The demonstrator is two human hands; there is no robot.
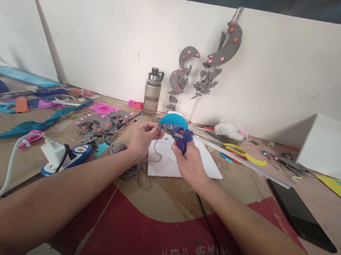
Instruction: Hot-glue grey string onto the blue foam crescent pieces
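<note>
Glue gun (179,136), blue and small, sits in the right hand (188,159) above the middle of the bench (239,185), its nozzle pointing left toward the left hand (142,137). Its black cord (212,233) runs down from under the right hand toward the near edge and is cut off at the bottom of the view. The nozzle tip is hard to make out against a blue round piece (174,120) just behind it, and whether the two touch cannot be told.

The right hand's grip is closed around the gun's handle, the fingers wrapped over it so most of the handle is hidden. The left hand's grip is pinched together, thumb and fingertips meeting on the end of a thin grey string (155,149) right at the nozzle; what else, if anything, lies between those fingertips is too small to see. The string hangs down in a loop over a white board (206,167) lying flat under both hands.

Left of the hands lie a ball of grey yarn (116,148), a pile of grey cut-outs with pink dots (100,124) and a white power strip (56,153). A water bottle (152,91) stands at the far edge against the white wall, beside hanging grey crescent ornaments (221,51). Yellow-handled scissors (244,153) and a dark tablet (300,215) lie toward the right edge.
</note>
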